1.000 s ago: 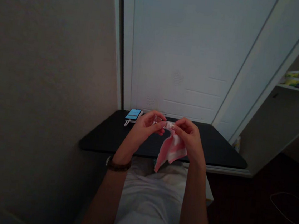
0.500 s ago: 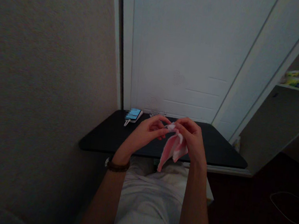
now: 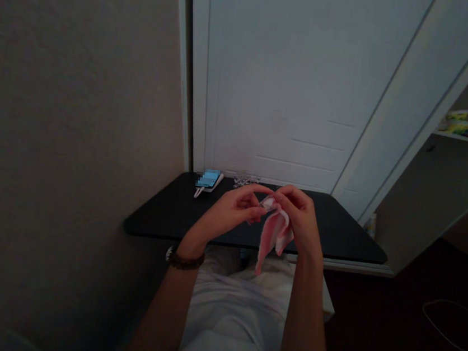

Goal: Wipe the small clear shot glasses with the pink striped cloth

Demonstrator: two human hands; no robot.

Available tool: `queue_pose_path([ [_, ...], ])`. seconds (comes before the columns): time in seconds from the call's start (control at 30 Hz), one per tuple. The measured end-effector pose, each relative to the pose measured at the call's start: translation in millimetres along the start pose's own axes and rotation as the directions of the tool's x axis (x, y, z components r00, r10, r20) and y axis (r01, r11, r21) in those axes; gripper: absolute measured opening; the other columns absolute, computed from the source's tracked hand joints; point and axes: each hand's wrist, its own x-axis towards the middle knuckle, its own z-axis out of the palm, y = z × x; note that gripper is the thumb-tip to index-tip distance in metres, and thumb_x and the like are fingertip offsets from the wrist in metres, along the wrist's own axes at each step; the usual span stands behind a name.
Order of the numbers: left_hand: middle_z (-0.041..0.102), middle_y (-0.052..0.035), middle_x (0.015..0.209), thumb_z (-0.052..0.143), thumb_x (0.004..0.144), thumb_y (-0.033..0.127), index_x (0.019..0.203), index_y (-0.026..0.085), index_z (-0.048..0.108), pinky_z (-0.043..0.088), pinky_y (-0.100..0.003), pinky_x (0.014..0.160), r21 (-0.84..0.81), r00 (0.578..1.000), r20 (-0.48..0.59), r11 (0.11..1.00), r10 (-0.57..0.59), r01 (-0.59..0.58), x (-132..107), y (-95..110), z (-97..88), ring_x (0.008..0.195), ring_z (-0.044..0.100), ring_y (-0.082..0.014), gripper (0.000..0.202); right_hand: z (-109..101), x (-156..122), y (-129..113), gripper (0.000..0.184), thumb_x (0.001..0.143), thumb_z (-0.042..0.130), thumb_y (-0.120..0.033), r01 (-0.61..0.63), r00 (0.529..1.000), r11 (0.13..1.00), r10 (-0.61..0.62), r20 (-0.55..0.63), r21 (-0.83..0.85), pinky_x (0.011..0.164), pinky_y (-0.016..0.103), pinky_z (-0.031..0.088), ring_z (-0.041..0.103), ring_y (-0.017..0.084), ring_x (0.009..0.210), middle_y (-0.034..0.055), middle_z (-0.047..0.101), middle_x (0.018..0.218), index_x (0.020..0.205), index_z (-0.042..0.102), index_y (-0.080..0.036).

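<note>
Both of my hands are raised together over the near half of a black table point(image 3: 170, 213). My right hand point(image 3: 299, 219) is closed round a pink and white cloth point(image 3: 271, 236) that hangs down from it. My left hand point(image 3: 236, 209), with a dark bracelet on the wrist, pinches a small pale object point(image 3: 268, 203) where the two hands meet. The object is too small and dim to name. The cloth touches it.
A lit phone point(image 3: 208, 179) with a cable lies at the table's far left edge, beside a small clear heap point(image 3: 245, 179). A white door point(image 3: 295, 81) stands behind the table. A shelf point(image 3: 462, 131) with coloured items is at the right. A cable point(image 3: 445, 326) lies on the dark floor.
The hands have drawn slightly closer together and lower. The cloth has bunched narrower under my right hand. The clear heap on the table, hidden behind my left hand before, now shows.
</note>
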Motion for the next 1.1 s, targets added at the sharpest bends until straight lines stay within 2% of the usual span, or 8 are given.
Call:
queue_pose_path([
  [0.17, 0.056, 0.0013, 0.074, 0.061, 0.076, 0.024, 0.113, 0.022, 0.057, 0.048, -0.022, 0.061, 0.026, 1.000, -0.006, 1.000, 0.018, -0.018, 0, -3, -1.5, 0.064, 0.056, -0.0113, 0.037, -1, -1, 0, 0.012, 0.081, 0.058, -0.026, 0.016, 0.999, 1.000, -0.015, 0.038, -0.020, 0.062, 0.023, 0.038, 0.051, 0.012, 0.065, -0.0016, 0.057, 0.069, 0.071, 0.060, -0.019],
  [0.37, 0.058, -0.0004, 0.079, 0.057, 0.079, 0.024, 0.108, 0.020, 0.059, 0.048, -0.024, 0.064, 0.069, 0.997, -0.048, 0.996, 0.059, -0.055, 1, -7, -5.1, 0.070, 0.059, -0.0128, 0.029, -1, -1, 3, 0.014, 0.084, 0.055, -0.027, 0.067, 0.996, 0.994, -0.060, 0.073, -0.092, 0.067, 0.024, 0.038, 0.051, 0.013, 0.074, -0.0002, 0.055, 0.078, 0.074, 0.061, -0.019],
  [0.53, 0.059, -0.0005, 0.075, 0.058, 0.079, 0.028, 0.101, 0.019, 0.062, 0.047, -0.022, 0.059, 0.112, 0.986, -0.143, 0.991, 0.088, -0.072, 2, -5, -6.6, 0.068, 0.059, -0.0132, 0.024, -1, 1, 3, 0.016, 0.087, 0.050, -0.028, 0.103, 0.993, 0.982, -0.093, 0.071, -0.156, 0.071, 0.025, 0.038, 0.052, 0.014, 0.080, 0.0006, 0.056, 0.085, 0.084, 0.065, -0.021],
  [0.67, 0.061, 0.0002, 0.072, 0.059, 0.078, 0.026, 0.096, 0.018, 0.064, 0.047, -0.021, 0.058, 0.099, 0.966, -0.232, 0.991, 0.109, -0.088, 4, -4, -6.4, 0.066, 0.061, -0.0125, 0.021, 0, 1, 3, 0.016, 0.087, 0.050, -0.030, 0.081, 0.994, 0.984, -0.069, 0.084, -0.158, 0.072, 0.025, 0.039, 0.053, 0.014, 0.081, 0.0006, 0.059, 0.087, 0.090, 0.064, -0.023],
  [0.77, 0.065, -0.0009, 0.075, 0.060, 0.077, 0.028, 0.092, 0.017, 0.066, 0.047, -0.022, 0.058, 0.095, 0.953, -0.292, 0.994, 0.085, -0.060, 5, -5, -7.2, 0.064, 0.061, -0.0124, 0.020, 3, 2, 5, 0.015, 0.085, 0.053, -0.030, 0.057, 0.993, 0.985, -0.038, 0.114, -0.163, 0.074, 0.026, 0.041, 0.055, 0.015, 0.084, 0.0010, 0.060, 0.091, 0.093, 0.063, -0.023],
  [0.93, 0.068, -0.0043, 0.083, 0.062, 0.075, 0.033, 0.092, 0.016, 0.066, 0.047, -0.023, 0.058, 0.092, 0.932, -0.358, 0.995, 0.058, -0.026, 6, -7, -9.3, 0.067, 0.062, -0.0141, 0.024, 8, 4, 9, 0.021, 0.078, 0.061, -0.028, 0.048, 0.985, 0.983, -0.017, 0.173, -0.177, 0.078, 0.027, 0.042, 0.055, 0.017, 0.089, 0.0006, 0.060, 0.095, 0.099, 0.060, -0.024],
  [1.1, 0.068, -0.0047, 0.085, 0.062, 0.075, 0.033, 0.091, 0.016, 0.066, 0.046, -0.023, 0.056, 0.041, 0.921, -0.383, 0.997, 0.069, -0.058, 6, -6, -8.9, 0.066, 0.063, -0.0139, 0.024, 9, 5, 11, 0.024, 0.079, 0.059, -0.026, 0.055, 0.988, 0.985, -0.031, 0.148, -0.163, 0.082, 0.028, 0.042, 0.055, 0.018, 0.094, 0.0013, 0.061, 0.102, 0.103, 0.060, -0.024],
])
